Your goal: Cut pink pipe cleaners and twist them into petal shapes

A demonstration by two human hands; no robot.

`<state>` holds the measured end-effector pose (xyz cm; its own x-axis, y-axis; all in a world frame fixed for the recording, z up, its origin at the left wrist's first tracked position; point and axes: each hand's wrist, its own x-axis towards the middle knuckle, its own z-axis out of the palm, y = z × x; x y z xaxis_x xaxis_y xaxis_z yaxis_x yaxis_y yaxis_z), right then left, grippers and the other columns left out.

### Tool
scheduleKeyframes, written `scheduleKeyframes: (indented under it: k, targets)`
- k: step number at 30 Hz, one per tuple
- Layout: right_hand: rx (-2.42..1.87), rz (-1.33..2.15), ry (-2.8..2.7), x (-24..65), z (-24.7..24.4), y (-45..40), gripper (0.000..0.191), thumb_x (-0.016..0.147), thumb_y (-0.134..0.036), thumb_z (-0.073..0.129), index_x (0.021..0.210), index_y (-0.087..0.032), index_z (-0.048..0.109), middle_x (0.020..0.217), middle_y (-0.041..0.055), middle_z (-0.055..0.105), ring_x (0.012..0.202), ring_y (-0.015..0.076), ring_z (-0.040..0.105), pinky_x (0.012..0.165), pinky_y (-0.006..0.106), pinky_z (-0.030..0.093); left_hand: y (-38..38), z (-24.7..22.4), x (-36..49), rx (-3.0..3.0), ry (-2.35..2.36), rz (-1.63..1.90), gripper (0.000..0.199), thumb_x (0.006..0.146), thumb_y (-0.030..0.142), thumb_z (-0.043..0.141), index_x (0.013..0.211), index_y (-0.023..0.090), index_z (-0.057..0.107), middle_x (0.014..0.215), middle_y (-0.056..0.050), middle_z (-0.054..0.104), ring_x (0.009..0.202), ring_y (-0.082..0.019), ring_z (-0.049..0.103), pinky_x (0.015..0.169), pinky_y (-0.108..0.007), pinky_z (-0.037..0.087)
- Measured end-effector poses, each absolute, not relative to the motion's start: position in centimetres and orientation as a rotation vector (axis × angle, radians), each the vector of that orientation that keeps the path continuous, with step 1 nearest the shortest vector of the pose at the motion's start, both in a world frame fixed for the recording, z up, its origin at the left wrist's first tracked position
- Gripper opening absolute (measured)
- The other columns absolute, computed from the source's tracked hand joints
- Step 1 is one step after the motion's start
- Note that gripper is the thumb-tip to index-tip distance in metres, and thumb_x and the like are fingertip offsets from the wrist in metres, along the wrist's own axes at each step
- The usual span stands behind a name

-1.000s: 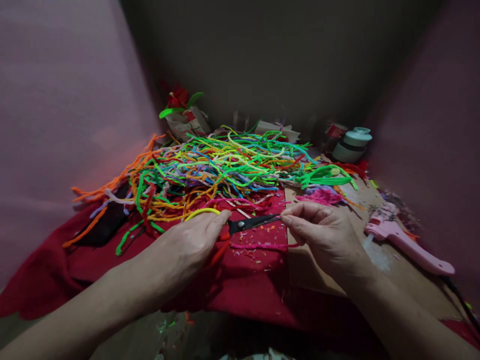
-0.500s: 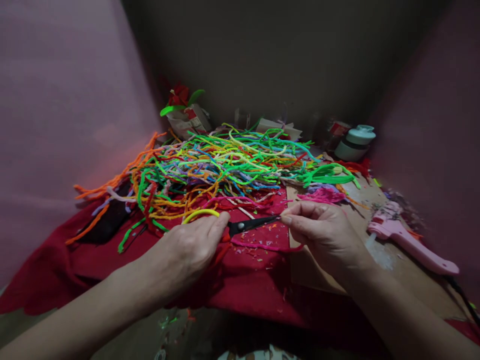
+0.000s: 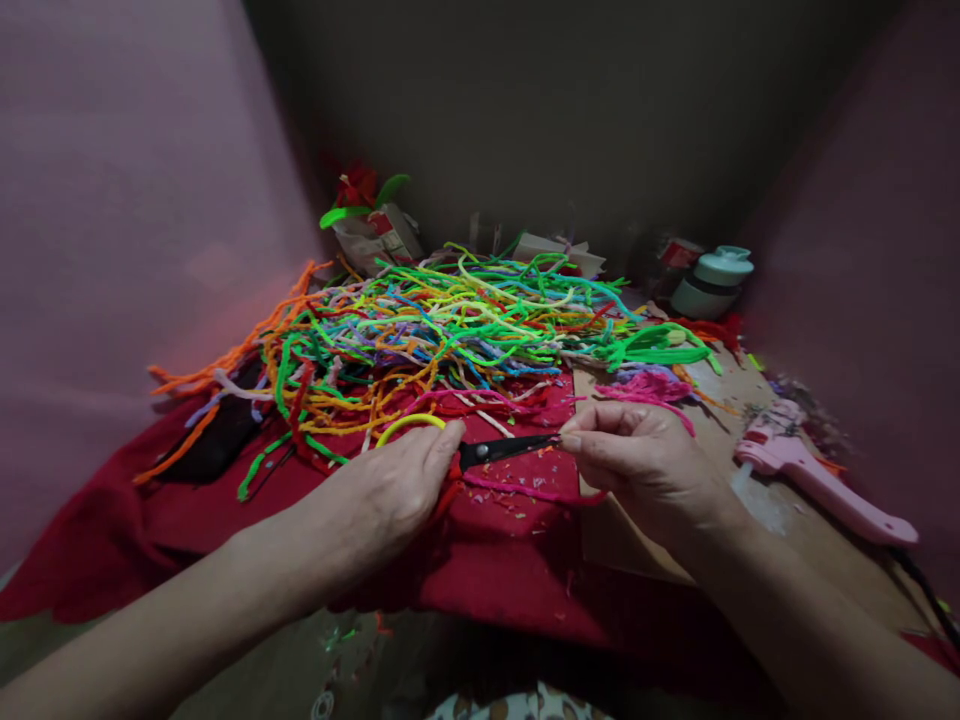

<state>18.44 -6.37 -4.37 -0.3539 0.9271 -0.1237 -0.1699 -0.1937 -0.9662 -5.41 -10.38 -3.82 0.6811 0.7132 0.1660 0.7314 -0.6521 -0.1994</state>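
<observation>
My left hand (image 3: 401, 475) is wrapped round a pair of scissors (image 3: 499, 450) with dark blades and a yellow handle loop showing above the fist. The blades point right and look nearly closed, their tips at the fingertips of my right hand (image 3: 637, 460). That hand is closed in a pinch, with a tiny bit of pink showing at the blade tips. A pink pipe cleaner (image 3: 532, 491) runs below the blades from beside my left hand and curves up under my right hand. Part of it is hidden by the fingers.
A large heap of colourful pipe cleaners (image 3: 450, 320) spreads behind my hands on a red cloth (image 3: 495, 570) with small clippings. At right, a pink glue gun (image 3: 825, 485) lies on a cardboard sheet (image 3: 637, 550). Behind stand a light-blue-lidded jar (image 3: 712, 285) and a red flower (image 3: 358, 187).
My left hand and the scissors have shifted slightly right. A little pink now shows at the blade tips. My right hand stays almost in place, still pinching.
</observation>
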Motion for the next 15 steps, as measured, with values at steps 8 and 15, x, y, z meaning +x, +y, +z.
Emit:
scheduleKeyframes:
  k: [8, 15]
  targets:
    - [-1.038, 1.626, -1.193, 18.3, -3.9, -6.5, 0.020, 0.066, -0.026, 0.070, 0.057, -0.014, 0.057, 0.046, -0.0058, 0.040, 0.042, 0.0040, 0.027, 0.041, 0.022, 0.016, -10.1, -3.9, -5.0, -2.488, -1.034, -0.212, 0.039, 0.081, 0.000, 0.030, 0.118, 0.000, 0.042, 0.085, -0.016, 0.063, 0.077, -0.022, 0.062, 0.065, -0.031, 0.054]
    - [-1.024, 1.564, -1.134, 18.1, -4.1, -6.3, 0.023, 0.067, -0.023, 0.068, 0.054, -0.015, 0.052, 0.046, -0.0065, 0.038, 0.041, 0.0037, 0.026, 0.040, 0.021, 0.016, -10.7, -5.9, -4.0, -2.406, -1.047, -0.174, 0.039, 0.076, -0.002, 0.033, 0.114, -0.005, 0.045, 0.086, -0.020, 0.064, 0.074, -0.023, 0.064, 0.059, -0.029, 0.054]
